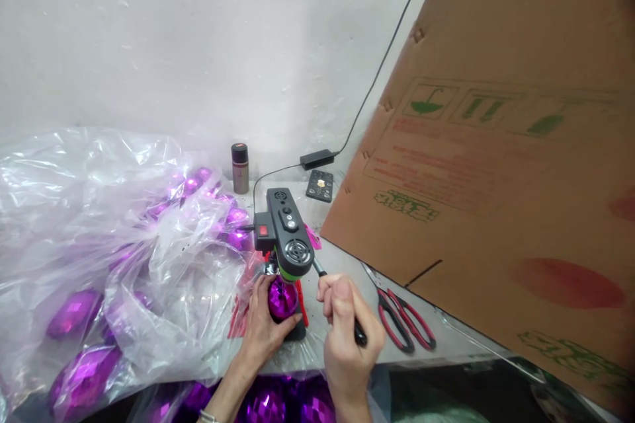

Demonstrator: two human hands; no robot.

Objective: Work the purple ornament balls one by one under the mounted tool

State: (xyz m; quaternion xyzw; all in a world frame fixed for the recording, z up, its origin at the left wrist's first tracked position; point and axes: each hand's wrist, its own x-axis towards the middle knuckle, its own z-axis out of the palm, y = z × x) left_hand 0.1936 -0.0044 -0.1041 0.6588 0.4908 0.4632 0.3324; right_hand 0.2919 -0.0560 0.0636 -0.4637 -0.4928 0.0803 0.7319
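Observation:
My left hand is closed around a shiny purple faceted ball, fingers on its left and thumb on its near side. The ball sits directly under the head of a small dark grey bench machine with round vents, a red switch and a green rim. On the right, my right hand is wrapped round a lever handle with a black grip, which runs up to the machine's side. Red strips lie around the machine's base, partly covered by my left hand.
Clear plastic bags with purple balls spread over the left. Red-handled scissors lie right of my right hand, beside a large leaning cardboard box. Behind stand a brown bottle, a phone and a power adapter. More purple balls are below the table edge.

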